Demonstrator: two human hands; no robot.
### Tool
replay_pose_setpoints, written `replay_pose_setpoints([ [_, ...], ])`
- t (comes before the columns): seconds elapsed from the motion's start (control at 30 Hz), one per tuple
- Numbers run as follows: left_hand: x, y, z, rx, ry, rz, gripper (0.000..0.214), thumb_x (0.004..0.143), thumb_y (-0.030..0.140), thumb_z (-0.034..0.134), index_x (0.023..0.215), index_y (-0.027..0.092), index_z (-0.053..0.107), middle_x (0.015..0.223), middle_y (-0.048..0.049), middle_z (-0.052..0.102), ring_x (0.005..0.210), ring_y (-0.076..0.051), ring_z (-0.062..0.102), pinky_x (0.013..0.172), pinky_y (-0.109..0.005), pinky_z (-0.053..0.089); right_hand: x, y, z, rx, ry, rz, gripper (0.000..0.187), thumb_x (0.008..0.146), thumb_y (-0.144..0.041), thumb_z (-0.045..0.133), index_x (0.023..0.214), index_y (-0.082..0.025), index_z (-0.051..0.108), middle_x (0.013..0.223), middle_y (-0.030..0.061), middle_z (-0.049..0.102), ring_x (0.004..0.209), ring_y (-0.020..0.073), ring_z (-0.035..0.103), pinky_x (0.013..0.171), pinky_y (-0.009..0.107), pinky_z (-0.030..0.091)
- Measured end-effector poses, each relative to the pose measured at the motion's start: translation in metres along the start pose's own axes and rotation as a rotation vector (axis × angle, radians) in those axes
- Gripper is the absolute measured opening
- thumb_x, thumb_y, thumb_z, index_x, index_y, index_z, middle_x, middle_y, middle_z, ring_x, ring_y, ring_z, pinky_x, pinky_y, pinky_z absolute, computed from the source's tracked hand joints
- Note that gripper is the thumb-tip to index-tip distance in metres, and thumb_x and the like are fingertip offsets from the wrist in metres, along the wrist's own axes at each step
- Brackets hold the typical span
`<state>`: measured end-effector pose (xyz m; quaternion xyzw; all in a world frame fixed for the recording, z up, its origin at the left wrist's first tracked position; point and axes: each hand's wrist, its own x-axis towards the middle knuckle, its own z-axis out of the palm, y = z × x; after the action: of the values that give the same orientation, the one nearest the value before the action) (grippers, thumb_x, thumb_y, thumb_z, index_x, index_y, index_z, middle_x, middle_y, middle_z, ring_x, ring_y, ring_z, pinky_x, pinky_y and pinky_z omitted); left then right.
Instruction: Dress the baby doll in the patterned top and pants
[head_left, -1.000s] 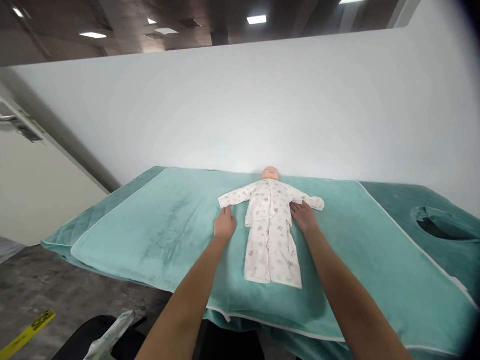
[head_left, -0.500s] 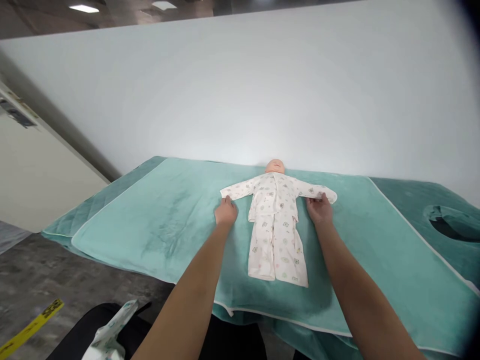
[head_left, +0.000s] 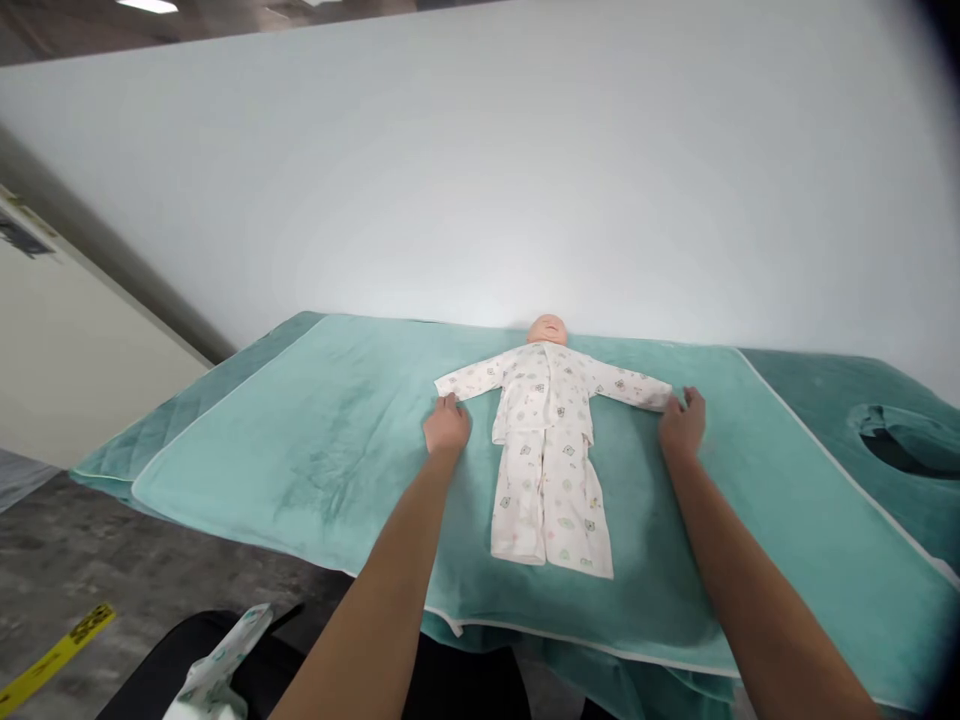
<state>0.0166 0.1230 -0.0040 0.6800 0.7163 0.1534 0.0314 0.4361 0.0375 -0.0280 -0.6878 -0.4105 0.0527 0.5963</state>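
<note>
A baby doll (head_left: pixel 547 328) lies face up on a teal towel (head_left: pixel 337 440), dressed in a white printed shirt (head_left: pixel 546 385) and matching trousers (head_left: pixel 550 500). Both sleeves are stretched out sideways. My left hand (head_left: pixel 446 428) rests at the cuff of the sleeve on the left, fingers curled onto its end. My right hand (head_left: pixel 683 422) lies at the end of the sleeve on the right, fingertips touching the cuff, fingers fairly flat and together.
The towel covers a teal padded table (head_left: pixel 840 390) with a face hole (head_left: pixel 904 448) at the right. A white wall stands right behind it. Bottom left, a printed cloth (head_left: pixel 217 670) lies on something black, near yellow floor tape (head_left: pixel 52 658).
My right hand has slid outward from the doll's waist to the tip of the sleeve on the right, which now lies straight. My left hand has stayed at the other cuff.
</note>
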Motion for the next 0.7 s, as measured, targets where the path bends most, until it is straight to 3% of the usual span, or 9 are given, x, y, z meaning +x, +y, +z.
replay_pose_setpoints([
  [0.1, 0.001, 0.001, 0.003, 0.030, 0.008, 0.004, 0.044, 0.097, 0.023, 0.036, 0.138, 0.017, 0.051, 0.134, -0.0164, 0.056, 0.098, -0.024, 0.067, 0.076, -0.034, 0.051, -0.015, -0.020, 0.008, -0.289, -0.145, -0.090, 0.046, 0.093, -0.037, 0.044, 0.134, -0.015, 0.053, 0.156, 0.0159, 0.040, 0.148, 0.0285, 0.030, 0.122, 0.051, 0.020],
  [0.2, -0.002, 0.003, 0.001, 0.044, 0.011, 0.008, 0.041, 0.097, 0.023, 0.037, 0.133, 0.017, 0.054, 0.129, -0.0171, 0.058, 0.095, -0.024, 0.067, 0.075, -0.033, 0.050, -0.023, -0.028, 0.015, -0.542, -0.300, -0.079, 0.057, 0.094, -0.039, 0.042, 0.144, -0.011, 0.044, 0.158, 0.0183, 0.035, 0.150, 0.0307, 0.025, 0.122, 0.053, 0.016],
  [0.3, -0.007, 0.007, -0.004, 0.055, 0.021, 0.004, 0.038, 0.097, 0.023, 0.037, 0.128, 0.015, 0.057, 0.124, -0.0176, 0.059, 0.093, -0.025, 0.067, 0.074, -0.034, 0.050, -0.028, -0.027, 0.018, -0.684, -0.284, -0.027, 0.068, 0.094, -0.042, 0.041, 0.150, -0.004, 0.034, 0.159, 0.0235, 0.031, 0.151, 0.0335, 0.021, 0.121, 0.055, 0.014],
  [0.47, -0.015, 0.012, -0.010, 0.072, 0.070, -0.041, 0.041, 0.096, 0.022, 0.036, 0.131, 0.009, 0.053, 0.121, -0.0225, 0.058, 0.103, -0.031, 0.064, 0.078, -0.038, 0.050, -0.037, -0.022, 0.014, -0.762, -0.278, 0.005, 0.073, 0.097, -0.045, 0.035, 0.154, -0.001, 0.026, 0.160, 0.0233, 0.029, 0.150, 0.0327, 0.022, 0.122, 0.053, 0.013],
  [0.7, -0.029, 0.008, -0.016, 0.075, 0.084, -0.031, 0.043, 0.096, 0.020, 0.034, 0.130, 0.003, 0.054, 0.120, -0.0241, 0.058, 0.108, -0.033, 0.061, 0.086, -0.043, 0.048, -0.050, -0.014, 0.005, -0.813, -0.282, 0.036, 0.073, 0.097, -0.046, 0.033, 0.153, 0.001, 0.028, 0.160, 0.0262, 0.025, 0.151, 0.0326, 0.021, 0.122, 0.051, 0.013],
])
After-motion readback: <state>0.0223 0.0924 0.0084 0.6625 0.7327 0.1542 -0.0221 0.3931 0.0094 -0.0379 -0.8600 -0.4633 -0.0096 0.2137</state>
